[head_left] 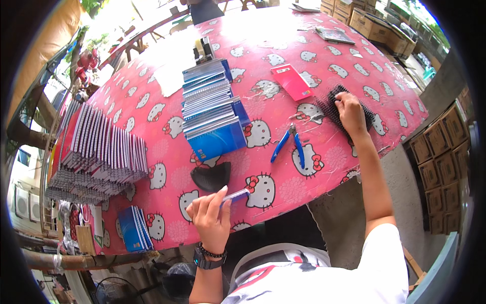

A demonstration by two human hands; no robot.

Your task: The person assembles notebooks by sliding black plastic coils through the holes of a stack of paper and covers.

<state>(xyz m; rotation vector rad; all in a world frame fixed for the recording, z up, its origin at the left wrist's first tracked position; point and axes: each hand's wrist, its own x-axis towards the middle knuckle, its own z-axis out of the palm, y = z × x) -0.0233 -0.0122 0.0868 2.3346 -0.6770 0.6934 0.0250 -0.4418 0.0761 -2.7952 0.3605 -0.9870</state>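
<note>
My left hand (210,218) is closed around a thin blue notebook (239,196), seen nearly edge-on above the table's near edge. Over at the right, the fingers of my right hand (351,112) are pinched together on a pile of black spiral binding coils (331,115); whether a coil is between the fingertips is hidden. Blue-handled pliers (292,144) lie with handles spread between my two hands. Just beyond my left hand sits a black curved object (211,176). A pink-red notebook cover (292,82) rests left of the coils.
A long row of blue notebooks (212,109) runs down the pink patterned tablecloth (268,209). Tall stacks of spiral-bound notebooks (98,152) stand at the left, a small blue bundle (134,229) near them. Behind the row is a tape dispenser (202,49). Cardboard boxes (440,162) line the right.
</note>
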